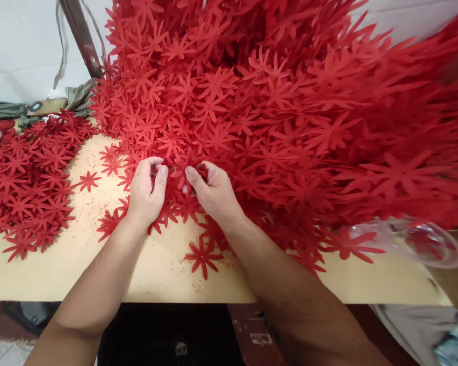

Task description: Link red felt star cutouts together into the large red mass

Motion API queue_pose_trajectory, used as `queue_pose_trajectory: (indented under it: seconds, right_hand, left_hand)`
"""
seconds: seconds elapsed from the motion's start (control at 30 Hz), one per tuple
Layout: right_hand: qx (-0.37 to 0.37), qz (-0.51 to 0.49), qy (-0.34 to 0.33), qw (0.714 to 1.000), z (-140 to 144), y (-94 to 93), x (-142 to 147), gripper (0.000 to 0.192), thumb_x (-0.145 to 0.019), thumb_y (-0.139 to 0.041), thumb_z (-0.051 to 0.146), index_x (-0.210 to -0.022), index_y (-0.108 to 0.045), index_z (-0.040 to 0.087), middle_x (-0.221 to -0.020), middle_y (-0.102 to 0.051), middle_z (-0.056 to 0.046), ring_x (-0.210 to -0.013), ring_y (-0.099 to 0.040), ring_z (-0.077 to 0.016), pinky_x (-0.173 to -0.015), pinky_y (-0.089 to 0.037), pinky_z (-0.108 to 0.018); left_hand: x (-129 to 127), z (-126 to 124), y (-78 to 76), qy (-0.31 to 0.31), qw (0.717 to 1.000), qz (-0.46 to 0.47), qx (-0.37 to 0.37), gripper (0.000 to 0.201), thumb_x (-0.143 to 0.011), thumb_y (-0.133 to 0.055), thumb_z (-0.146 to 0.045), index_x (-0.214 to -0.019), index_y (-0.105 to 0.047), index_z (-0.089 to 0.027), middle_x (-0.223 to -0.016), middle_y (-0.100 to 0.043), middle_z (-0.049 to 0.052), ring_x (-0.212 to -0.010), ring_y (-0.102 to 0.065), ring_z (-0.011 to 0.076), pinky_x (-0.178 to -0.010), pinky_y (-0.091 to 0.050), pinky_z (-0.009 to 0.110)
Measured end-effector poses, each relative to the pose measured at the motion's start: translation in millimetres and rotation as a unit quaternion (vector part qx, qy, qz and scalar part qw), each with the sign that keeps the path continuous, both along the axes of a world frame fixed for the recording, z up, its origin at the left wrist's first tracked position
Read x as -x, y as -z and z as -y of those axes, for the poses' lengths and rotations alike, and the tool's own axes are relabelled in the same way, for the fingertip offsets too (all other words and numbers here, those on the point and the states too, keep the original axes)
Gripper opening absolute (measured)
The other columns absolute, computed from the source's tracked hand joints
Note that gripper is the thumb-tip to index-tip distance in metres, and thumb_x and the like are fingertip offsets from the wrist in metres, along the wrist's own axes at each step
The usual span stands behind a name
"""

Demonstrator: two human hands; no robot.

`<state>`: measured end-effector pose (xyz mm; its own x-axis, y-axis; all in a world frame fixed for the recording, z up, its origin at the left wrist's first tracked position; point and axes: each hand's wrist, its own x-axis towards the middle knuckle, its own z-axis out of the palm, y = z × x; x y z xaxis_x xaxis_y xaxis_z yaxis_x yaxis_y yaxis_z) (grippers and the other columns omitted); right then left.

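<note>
My right hand (212,187) has its thumb and fingers closed on a red flower-shaped cutout (181,175) with narrow petals. To the left of it, my left hand (148,185) is curled, thumb tip close to the index finger; whatever may be between them is too small to make out. Both hands are just above the table, at the front of a big heap of red flower cutouts (213,96). One loose cutout (203,257) lies flat near the table's front edge, and another loose cutout (88,181) lies left of my left hand.
A lower pile of red cutouts (30,178) covers the table's left side. Red crumbs dot the tan tabletop (156,274). At the right is a clear plastic bag (389,231). Grey-green cloth (80,96) lies at the back left, below a metal post (82,38).
</note>
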<state>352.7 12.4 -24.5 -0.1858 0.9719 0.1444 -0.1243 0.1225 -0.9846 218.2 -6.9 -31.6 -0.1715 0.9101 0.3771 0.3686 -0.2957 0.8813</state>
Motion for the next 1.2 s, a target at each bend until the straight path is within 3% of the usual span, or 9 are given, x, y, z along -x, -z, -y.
queue_pose_trajectory:
  seconds: [0.13,0.23,0.4,0.5,0.7,0.93,1.1,1.2]
  right_hand:
    - [-0.004,0.029,-0.013,0.999,2.4,-2.2,0.1,0.046,-0.074,-0.058,0.058,-0.055,-0.043,0.018,-0.046,-0.037,0.007,-0.041,-0.035,-0.0036,-0.041,-0.031,-0.021]
    - [0.017,0.018,-0.016,1.000,1.8,0.3,2.4,0.037,-0.074,-0.062,0.049,-0.059,-0.048,0.018,-0.049,-0.042,0.006,-0.044,-0.037,-0.0044,-0.044,-0.032,-0.021]
    - [0.021,0.002,-0.024,0.999,0.0,3.1,4.0,0.017,-0.071,-0.065,0.032,-0.076,-0.054,0.020,-0.059,-0.052,0.005,-0.055,-0.046,-0.0079,-0.052,-0.038,-0.022]
    - [-0.005,0.016,-0.057,0.998,-0.9,3.8,2.2,0.013,-0.074,-0.061,0.030,-0.076,-0.055,0.019,-0.063,-0.053,0.004,-0.058,-0.045,-0.0081,-0.056,-0.039,-0.023]
    - [-0.038,0.074,-0.043,0.996,-0.7,4.7,-0.4,0.020,-0.079,-0.057,0.034,-0.068,-0.051,0.017,-0.059,-0.047,0.004,-0.056,-0.040,-0.0071,-0.057,-0.036,-0.024]
    - [-0.028,0.085,-0.030,0.996,-4.4,2.1,-4.6,0.044,-0.075,-0.057,0.057,-0.058,-0.048,0.018,-0.046,-0.043,0.005,-0.044,-0.037,-0.0057,-0.046,-0.034,-0.022]
    - [-0.025,0.023,-0.049,0.998,-6.1,4.5,-1.8,0.041,-0.070,-0.062,0.058,-0.069,-0.053,0.018,-0.059,-0.056,0.002,-0.058,-0.052,-0.0091,-0.062,-0.047,-0.026]
    - [-0.007,-0.014,-0.083,0.996,-4.2,4.3,1.0,0.037,-0.067,-0.068,0.051,-0.081,-0.055,0.020,-0.069,-0.058,0.002,-0.065,-0.053,-0.0090,-0.066,-0.047,-0.025]
  left_hand:
    - [-1.2,-1.2,0.3,0.110,0.984,0.136,0.040,0.040,-0.081,-0.049,-0.057,-0.093,-0.063,-0.021,-0.093,-0.063,0.004,-0.087,-0.058,0.0143,-0.080,-0.046,0.028]
    - [-3.2,-1.3,-0.2,0.142,0.967,0.200,0.068,0.041,-0.078,-0.051,-0.060,-0.086,-0.066,-0.022,-0.087,-0.065,0.002,-0.082,-0.060,0.0135,-0.080,-0.047,0.028]
    - [-4.4,-3.2,-1.8,0.089,0.986,0.132,0.042,0.034,-0.075,-0.063,-0.048,-0.093,-0.068,-0.019,-0.100,-0.063,0.005,-0.100,-0.058,0.0153,-0.095,-0.043,0.030]
    - [-3.7,-4.1,-1.4,0.064,0.988,0.142,0.021,0.036,-0.075,-0.065,-0.042,-0.104,-0.065,-0.020,-0.103,-0.062,0.005,-0.100,-0.057,0.0142,-0.094,-0.044,0.030]
    - [-4.8,-1.9,-3.0,0.091,0.979,0.176,0.056,0.030,-0.079,-0.061,-0.042,-0.098,-0.067,-0.020,-0.097,-0.067,0.004,-0.090,-0.061,0.0126,-0.088,-0.047,0.027]
    - [-8.0,-3.0,1.4,0.098,0.972,0.202,0.061,0.032,-0.071,-0.067,-0.047,-0.089,-0.069,-0.021,-0.092,-0.068,0.002,-0.088,-0.062,0.0124,-0.086,-0.048,0.027]
    - [-7.2,-5.1,2.9,0.096,0.978,0.177,0.044,0.027,-0.070,-0.071,-0.040,-0.087,-0.069,-0.019,-0.090,-0.064,0.002,-0.083,-0.060,0.0114,-0.080,-0.048,0.025]
    - [-6.6,-6.0,0.7,0.062,0.977,0.199,0.034,0.021,-0.067,-0.073,-0.035,-0.077,-0.067,-0.018,-0.086,-0.063,0.001,-0.081,-0.058,0.0094,-0.079,-0.046,0.022]
